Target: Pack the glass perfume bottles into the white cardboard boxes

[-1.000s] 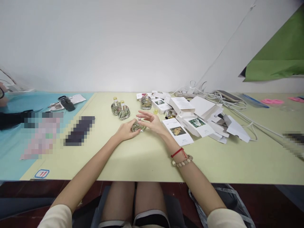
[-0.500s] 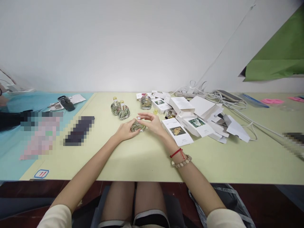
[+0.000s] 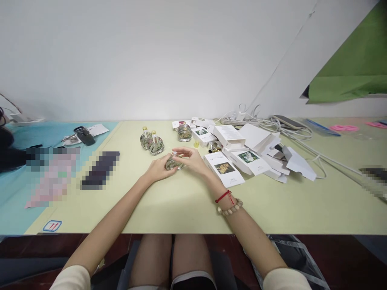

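A rounded clear glass perfume bottle (image 3: pixel 171 164) stands upright on the table between my hands, its small white spray top showing. My left hand (image 3: pixel 157 169) is wrapped round the bottle's left side. Curved over from the right, my right hand (image 3: pixel 193 161) has its thumb and fingers closed about the bottle's neck. A small yellow cap (image 3: pixel 196 143) rests just beyond my right hand. Behind my left hand stand two similar bottles with gold-yellow caps, the nearer perfume bottle (image 3: pixel 157 146) and the farther perfume bottle (image 3: pixel 146 139). Another glass bottle (image 3: pixel 184 133) is at the back.
Several white printed boxes (image 3: pixel 226 169) and opened cartons (image 3: pixel 254 136) pile up on the right. White cables (image 3: pixel 305 141) lie behind them. At left are a dark blurred rectangle (image 3: pixel 101 169), a black jar (image 3: pixel 84 135) and part of another person in black (image 3: pixel 12 155).
My hands stay around the same bottle. My right fingers have shifted slightly down and closer about its neck. The whole view has tilted a little.
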Action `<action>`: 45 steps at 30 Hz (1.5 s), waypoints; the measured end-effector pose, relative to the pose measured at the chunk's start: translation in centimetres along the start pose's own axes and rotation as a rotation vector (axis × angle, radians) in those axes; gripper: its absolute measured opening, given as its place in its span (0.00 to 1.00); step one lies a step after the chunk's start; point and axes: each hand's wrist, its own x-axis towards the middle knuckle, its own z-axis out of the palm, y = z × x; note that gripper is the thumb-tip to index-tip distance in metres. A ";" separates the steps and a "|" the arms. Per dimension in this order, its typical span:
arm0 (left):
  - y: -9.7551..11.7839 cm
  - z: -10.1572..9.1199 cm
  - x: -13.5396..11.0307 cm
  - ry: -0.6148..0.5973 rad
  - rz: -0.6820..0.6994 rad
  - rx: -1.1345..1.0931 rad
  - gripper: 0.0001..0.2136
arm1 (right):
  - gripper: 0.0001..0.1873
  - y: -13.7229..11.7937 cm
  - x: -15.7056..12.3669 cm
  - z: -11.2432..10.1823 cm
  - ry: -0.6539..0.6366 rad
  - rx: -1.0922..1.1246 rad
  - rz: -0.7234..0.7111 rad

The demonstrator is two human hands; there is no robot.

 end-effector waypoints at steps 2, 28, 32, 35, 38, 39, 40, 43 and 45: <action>0.0 -0.1 0.0 -0.003 -0.006 0.003 0.20 | 0.21 -0.3 0.0 -0.3 -0.017 -0.047 -0.014; 0.2 -0.1 0.0 -0.001 -0.031 -0.001 0.20 | 0.25 4.2 -0.6 -5.3 0.364 -1.210 0.272; 0.4 -0.3 0.0 -0.008 -0.038 -0.003 0.19 | 0.16 3.8 -0.5 -5.4 0.369 -1.129 0.216; 0.4 -0.5 0.0 -0.022 -0.030 -0.012 0.19 | 0.13 3.5 -0.3 -5.6 0.400 -1.059 0.194; 0.4 -0.5 0.0 -0.023 -0.027 -0.021 0.19 | 0.11 2.7 0.0 -5.1 0.453 -0.890 0.099; 0.4 -0.5 0.0 -0.020 -0.028 -0.022 0.20 | 0.12 2.2 0.0 -4.7 0.469 -0.789 0.036; 0.4 -0.5 0.0 -0.016 -0.027 -0.023 0.20 | 0.12 1.6 0.1 -4.2 0.480 -0.679 -0.035; 0.4 -0.5 0.0 -0.005 -0.004 -0.036 0.19 | 0.14 -0.3 0.0 -2.1 0.475 -0.418 -0.208; 0.5 -0.6 0.1 -0.002 0.013 -0.046 0.17 | 0.14 -1.5 -0.3 -0.7 0.453 -0.336 -0.260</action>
